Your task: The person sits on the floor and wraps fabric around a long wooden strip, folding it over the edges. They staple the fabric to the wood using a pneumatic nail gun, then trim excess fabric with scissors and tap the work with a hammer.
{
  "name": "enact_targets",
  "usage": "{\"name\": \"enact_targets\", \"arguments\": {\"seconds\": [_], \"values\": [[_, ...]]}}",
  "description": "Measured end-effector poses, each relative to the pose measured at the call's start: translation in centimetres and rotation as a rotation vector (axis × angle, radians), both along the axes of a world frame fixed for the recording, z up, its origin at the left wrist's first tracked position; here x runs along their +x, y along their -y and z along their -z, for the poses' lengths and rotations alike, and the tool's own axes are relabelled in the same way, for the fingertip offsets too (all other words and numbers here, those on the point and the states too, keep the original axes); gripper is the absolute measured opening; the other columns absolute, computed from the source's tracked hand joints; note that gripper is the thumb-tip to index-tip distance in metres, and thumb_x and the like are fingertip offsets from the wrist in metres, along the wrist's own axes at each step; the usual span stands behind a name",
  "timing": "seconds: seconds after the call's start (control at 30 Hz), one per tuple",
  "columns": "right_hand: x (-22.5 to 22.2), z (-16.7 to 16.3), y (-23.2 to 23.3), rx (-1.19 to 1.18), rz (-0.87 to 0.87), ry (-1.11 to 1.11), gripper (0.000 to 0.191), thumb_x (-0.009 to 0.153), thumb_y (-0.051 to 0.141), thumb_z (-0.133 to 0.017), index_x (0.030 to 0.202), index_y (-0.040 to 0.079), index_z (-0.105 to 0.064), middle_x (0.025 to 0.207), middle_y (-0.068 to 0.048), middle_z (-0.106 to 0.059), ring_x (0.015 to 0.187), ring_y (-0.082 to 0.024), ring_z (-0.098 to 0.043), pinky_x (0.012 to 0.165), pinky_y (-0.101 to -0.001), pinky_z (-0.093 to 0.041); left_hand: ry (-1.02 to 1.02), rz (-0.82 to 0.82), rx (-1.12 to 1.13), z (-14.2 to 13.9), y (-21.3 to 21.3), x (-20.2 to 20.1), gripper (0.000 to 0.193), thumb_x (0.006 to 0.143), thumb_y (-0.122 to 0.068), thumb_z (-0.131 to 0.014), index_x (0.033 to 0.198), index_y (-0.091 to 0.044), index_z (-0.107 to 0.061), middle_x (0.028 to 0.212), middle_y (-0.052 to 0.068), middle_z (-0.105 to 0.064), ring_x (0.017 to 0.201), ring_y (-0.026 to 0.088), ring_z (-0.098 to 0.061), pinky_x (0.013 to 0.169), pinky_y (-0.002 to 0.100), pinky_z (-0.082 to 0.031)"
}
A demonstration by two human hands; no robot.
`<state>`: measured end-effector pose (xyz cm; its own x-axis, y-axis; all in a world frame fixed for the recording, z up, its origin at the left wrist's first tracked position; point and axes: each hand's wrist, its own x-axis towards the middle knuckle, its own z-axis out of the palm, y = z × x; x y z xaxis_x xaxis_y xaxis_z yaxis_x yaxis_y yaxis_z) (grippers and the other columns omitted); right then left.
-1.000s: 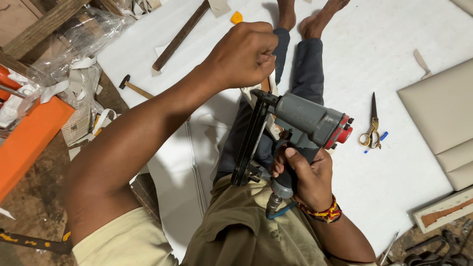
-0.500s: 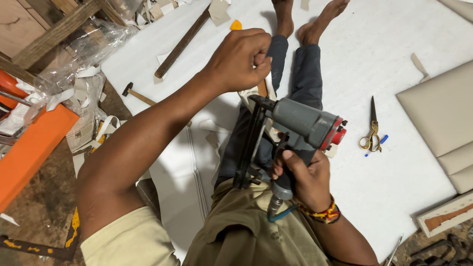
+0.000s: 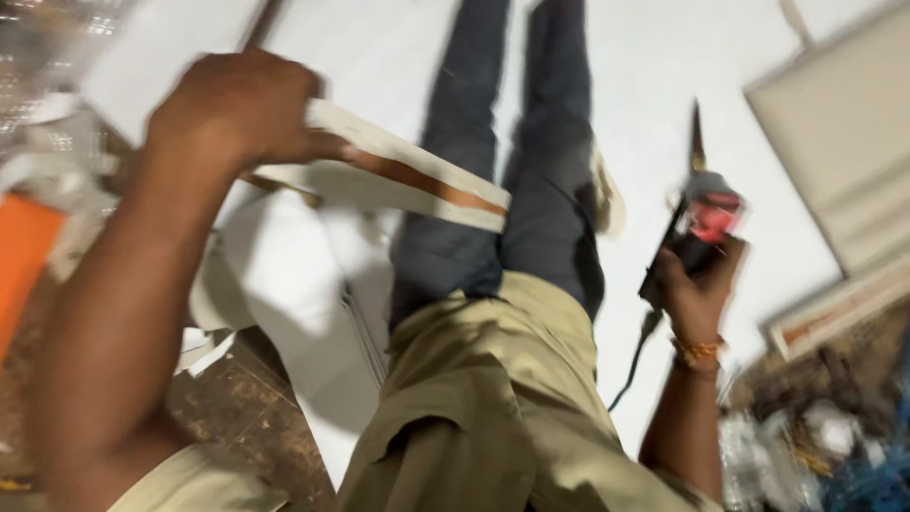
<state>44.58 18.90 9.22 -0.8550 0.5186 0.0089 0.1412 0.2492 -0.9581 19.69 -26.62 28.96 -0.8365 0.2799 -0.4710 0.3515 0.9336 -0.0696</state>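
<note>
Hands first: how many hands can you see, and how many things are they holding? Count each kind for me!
Hands: 2, the left hand and the right hand
Padded strips: 1, the white and brown strip in the left hand
Power tools: 1, the staple gun in the right hand
Total: 4

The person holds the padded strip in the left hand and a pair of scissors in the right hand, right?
Not quite. The head view shows the right hand gripping a nail gun, not scissors. The left hand does hold the padded strip.
</note>
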Motion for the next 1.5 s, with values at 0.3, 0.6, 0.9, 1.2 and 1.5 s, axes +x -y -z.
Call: {"name": "enact_targets", "arguments": {"seconds": [0.3, 0.6, 0.9, 1.2, 1.5], "values": [[4.8, 17.3, -1.7, 0.694, -0.026, 0.323, 0.044, 0.080, 0.008, -0.078, 0.113, 0.003, -0.050, 0.096, -0.023, -0.069, 0.086, -0.047, -0.065, 0.069, -0.0529, -0.052, -0.137, 0.430, -0.113, 18.9, -12.8, -1.2, 0.046, 0.094, -0.054, -0.072, 0.113, -0.013, -0.078, 0.111, 0.015, -0.076, 0.110, 0.039, -0.070, 0.104, 0.071, -0.034], [5.0, 20.9, -3.3, 0.485, -0.106, 0.526, 0.026, 0.092, 0.005, -0.064, 0.117, 0.003, -0.055, 0.100, -0.023, -0.073, 0.093, -0.044, -0.069, 0.073, -0.0520, -0.054, 0.389, 0.228, -0.017, 25.7, -14.8, -2.7, 0.064, 0.082, -0.066, -0.073, 0.115, -0.012, -0.078, 0.110, 0.014, -0.075, 0.108, 0.034, -0.070, 0.087, 0.051, -0.053], [-8.6, 9.9, -5.0, 0.467, -0.215, 0.363, 0.025, 0.096, 0.026, -0.072, 0.110, 0.004, -0.073, 0.096, -0.017, -0.076, 0.086, -0.030, -0.074, 0.074, -0.0388, -0.058, -0.174, -0.157, 0.697, 10.6, -8.5, -4.7, 0.053, 0.091, -0.049, -0.074, 0.121, -0.007, -0.060, 0.098, 0.021, -0.075, 0.092, 0.039, -0.072, 0.076, 0.049, -0.056], [-19.2, -1.7, 4.6, -0.162, -0.585, -0.227, 0.039, 0.103, 0.019, -0.064, 0.136, 0.001, -0.057, 0.122, -0.009, -0.070, 0.113, -0.016, -0.066, 0.095, -0.0282, -0.054, -0.332, -0.120, 1.394, 6.8, -15.8, -4.0, 0.044, 0.096, -0.027, -0.073, 0.123, 0.002, -0.055, 0.102, 0.017, -0.076, 0.090, 0.022, -0.077, 0.070, 0.033, -0.060], [-23.1, 1.2, 9.2, -0.432, -0.803, -0.288, 0.062, 0.100, 0.019, -0.070, 0.151, 0.000, -0.042, 0.138, -0.010, -0.060, 0.126, -0.018, -0.057, 0.106, -0.0360, -0.049, -0.416, 0.107, 1.611, 6.6, -21.1, -3.3, 0.047, 0.097, -0.024, -0.075, 0.128, 0.001, -0.051, 0.106, 0.017, -0.074, 0.097, 0.025, -0.077, 0.084, 0.036, -0.060]]}}
